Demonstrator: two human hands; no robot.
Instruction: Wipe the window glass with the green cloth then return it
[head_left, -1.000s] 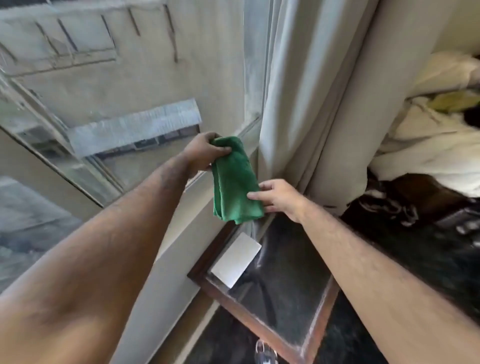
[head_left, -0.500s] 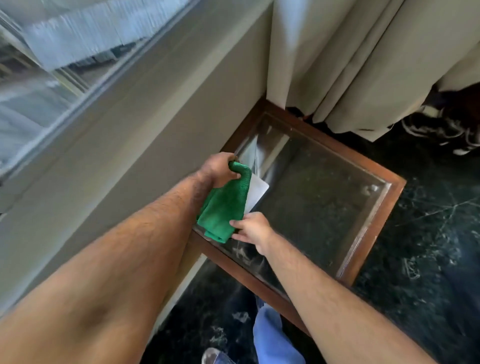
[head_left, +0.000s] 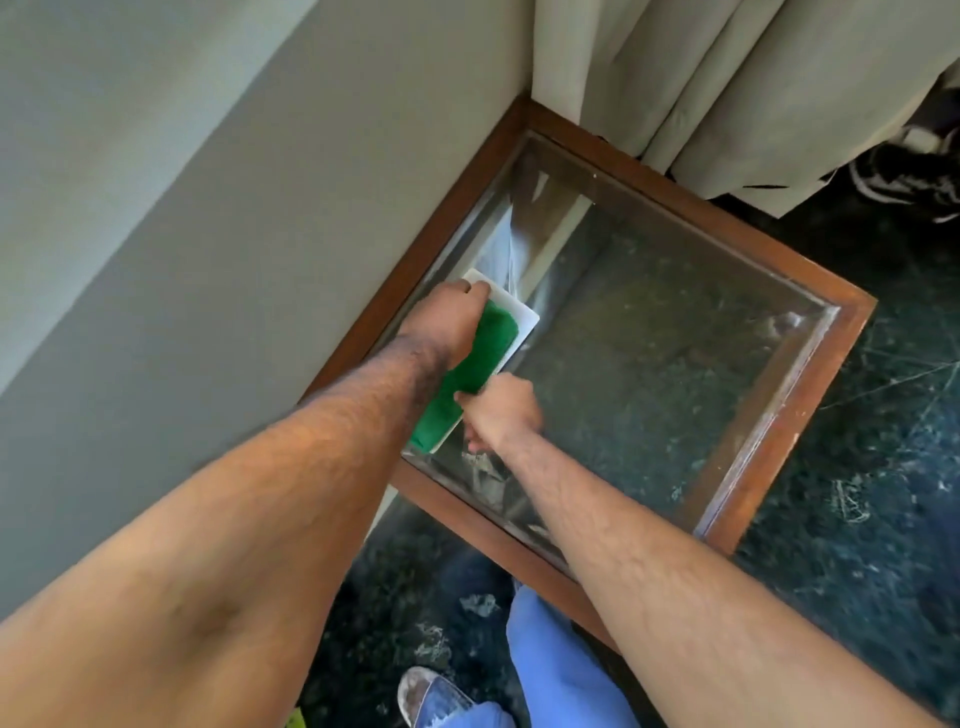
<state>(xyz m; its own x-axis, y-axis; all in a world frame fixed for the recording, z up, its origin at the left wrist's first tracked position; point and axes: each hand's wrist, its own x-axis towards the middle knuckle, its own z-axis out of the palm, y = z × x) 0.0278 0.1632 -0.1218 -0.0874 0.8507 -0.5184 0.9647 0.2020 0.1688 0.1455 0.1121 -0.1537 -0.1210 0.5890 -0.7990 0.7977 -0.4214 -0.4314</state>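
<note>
1. The green cloth (head_left: 470, 371) lies folded into a long strip on a white card (head_left: 511, 312), which rests flat on the glass top of the counter (head_left: 852, 332), near the counter's wall-side corner.
2. The left hand (head_left: 449, 317) sits on the far end of the cloth, knuckles up, its grip curled closed over the cloth's edge where cloth and card meet; the fingertips are hidden under the hand, so how much cloth they pinch cannot be told.
3. The right hand (head_left: 498, 410) is at the near end of the cloth, on the side away from the wall. Its fingers are bent together, touching the cloth's edge and the card's near corner; whether they are clamped on the cloth or only pressing it cannot be told.
4. The cloth thus runs between the two hands, its middle bare and showing, with a strip of white card visible along its side away from the wall and past its far end.
5. The counter is a square glass pane in a brown wooden frame, set against a grey wall (head_left: 208, 208).
6. Cream curtains (head_left: 727, 78) hang over the counter's far corner.
7. Dark green marbled floor (head_left: 883, 467) shows around and through the counter.
8. A blue trouser leg (head_left: 561, 670) and a shoe (head_left: 431, 696) appear beside the counter's near edge.
</note>
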